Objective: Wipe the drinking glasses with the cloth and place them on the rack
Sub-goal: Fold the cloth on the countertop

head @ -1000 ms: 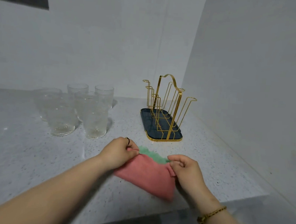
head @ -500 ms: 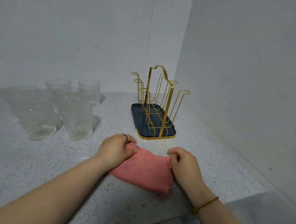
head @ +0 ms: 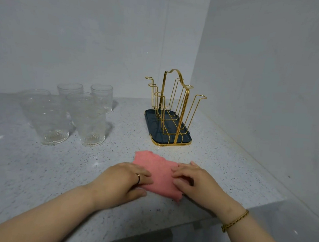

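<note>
A pink cloth [head: 157, 169] lies flat on the speckled counter [head: 38, 169], just in front of me. My left hand [head: 124, 182], with a ring on it, pinches the cloth's left edge between thumb and fingers. My right hand [head: 194, 182], a gold bracelet at its wrist, grips the right edge with curled fingers. Several clear ribbed drinking glasses [head: 90, 121] stand upright in a cluster at the left, apart from both hands. The gold wire rack [head: 182, 113] on its dark blue tray [head: 184, 137] stands behind the cloth with nothing on its pegs.
Pale walls close off the back and the right side, meeting in a corner behind the rack. The counter's front edge [head: 185, 223] runs diagonally just below my wrists, with a darker drop beyond it at the lower right.
The green side of the cloth, showing a second ago, is folded out of sight. Both hands have slid back to the cloth's near corners, and the cloth lies flatter.
</note>
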The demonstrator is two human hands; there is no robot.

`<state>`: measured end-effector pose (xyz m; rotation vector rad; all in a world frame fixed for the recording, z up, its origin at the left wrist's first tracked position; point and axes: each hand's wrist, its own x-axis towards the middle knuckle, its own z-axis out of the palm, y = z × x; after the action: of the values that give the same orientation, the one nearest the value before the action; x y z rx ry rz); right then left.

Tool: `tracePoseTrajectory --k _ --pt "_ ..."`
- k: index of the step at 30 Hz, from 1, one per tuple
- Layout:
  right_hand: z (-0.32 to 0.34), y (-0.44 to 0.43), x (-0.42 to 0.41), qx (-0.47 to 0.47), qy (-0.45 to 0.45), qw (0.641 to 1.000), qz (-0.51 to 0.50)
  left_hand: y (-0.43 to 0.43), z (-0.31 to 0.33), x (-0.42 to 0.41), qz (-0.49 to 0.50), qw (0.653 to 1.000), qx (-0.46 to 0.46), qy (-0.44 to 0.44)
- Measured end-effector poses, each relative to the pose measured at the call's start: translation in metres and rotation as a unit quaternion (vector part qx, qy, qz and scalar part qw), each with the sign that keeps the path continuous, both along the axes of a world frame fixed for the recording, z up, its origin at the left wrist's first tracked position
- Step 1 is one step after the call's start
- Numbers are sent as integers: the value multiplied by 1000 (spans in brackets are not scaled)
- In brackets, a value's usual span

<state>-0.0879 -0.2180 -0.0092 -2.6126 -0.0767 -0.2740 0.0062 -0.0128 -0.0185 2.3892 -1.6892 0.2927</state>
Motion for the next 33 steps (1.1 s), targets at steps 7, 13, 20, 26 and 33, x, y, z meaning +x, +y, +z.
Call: tracePoseTrajectory --k 7,13,20,26,33 --pt "2 37 -11 -111 21 991 74 28 7 28 89 995 -31 -25" --pt "-1 47 -2 -119 -30 987 102 55 0 14 109 990 -70 50" --pt "2 54 3 -218 13 970 103 46 -3 -16 47 999 3 -15" --pt "8 65 22 -282 20 956 79 34 6 -11 136 987 29 -81" --pt "10 83 19 -321 1 942 92 52 5 -22 163 985 -26 49"
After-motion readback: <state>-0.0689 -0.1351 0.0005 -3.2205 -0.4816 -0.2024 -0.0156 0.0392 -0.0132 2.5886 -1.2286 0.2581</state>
